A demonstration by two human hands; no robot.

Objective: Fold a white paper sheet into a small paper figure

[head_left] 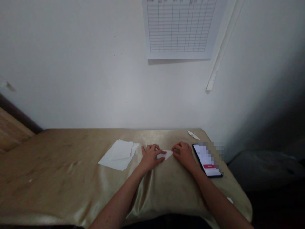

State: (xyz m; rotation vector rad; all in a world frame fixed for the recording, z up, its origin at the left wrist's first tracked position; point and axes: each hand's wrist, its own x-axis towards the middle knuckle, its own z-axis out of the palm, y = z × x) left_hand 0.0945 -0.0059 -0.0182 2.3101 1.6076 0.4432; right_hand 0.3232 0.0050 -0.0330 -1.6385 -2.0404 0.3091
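Observation:
A small white folded paper [166, 155] lies on the tan cloth-covered table [71, 165] between my two hands. My left hand [151, 156] rests on its left part, fingers curled and pressing down on it. My right hand [183, 152] sits at its right tip, fingers bent and pinching or pressing that end. Most of the paper is hidden under my fingers.
A stack of white sheets [119, 154] lies just left of my left hand. A phone [207, 160] with a lit screen lies to the right of my right hand. A small folded paper figure [193, 135] sits near the wall. A printed table sheet [181, 28] hangs above.

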